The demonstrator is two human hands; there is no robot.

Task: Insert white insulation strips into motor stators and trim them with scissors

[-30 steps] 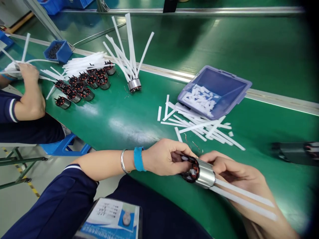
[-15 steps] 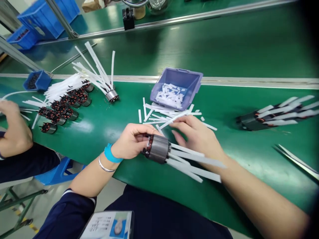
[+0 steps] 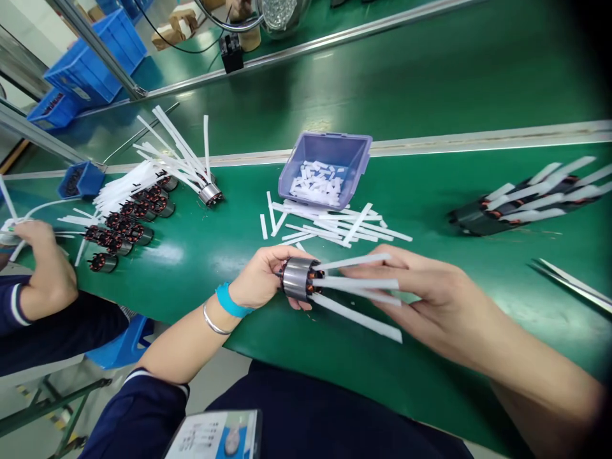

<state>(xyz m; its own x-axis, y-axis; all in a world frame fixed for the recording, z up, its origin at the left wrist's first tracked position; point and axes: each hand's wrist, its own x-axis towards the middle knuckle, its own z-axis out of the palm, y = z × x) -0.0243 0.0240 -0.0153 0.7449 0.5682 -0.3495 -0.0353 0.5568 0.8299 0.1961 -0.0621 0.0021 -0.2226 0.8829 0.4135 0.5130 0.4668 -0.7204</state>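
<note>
My left hand [image 3: 261, 277] is closed around a small metal motor stator [image 3: 295, 278] with copper windings, held just above the green belt [image 3: 205, 255]. Several long white strips [image 3: 356, 315] stick out of the stator toward the right. My right hand [image 3: 440, 290] reaches in from the right, its fingertips pinched on one of those strips near the stator. Behind my hands a heap of loose white strips [image 3: 329, 226] lies on the belt.
A purple bin [image 3: 356, 150] with short white pieces stands behind the loose strips. A dark stator with strips [image 3: 521, 201] lies at right, a thin metal tool [image 3: 574, 284] below it. Several stators [image 3: 127, 223] sit at left by a co-worker's hand [image 3: 43, 268] and a blue bin [image 3: 79, 180].
My left hand turned the stator so its strips point right. My right hand left the loose strips and moved down onto the strips in the stator. The view shifted slightly.
</note>
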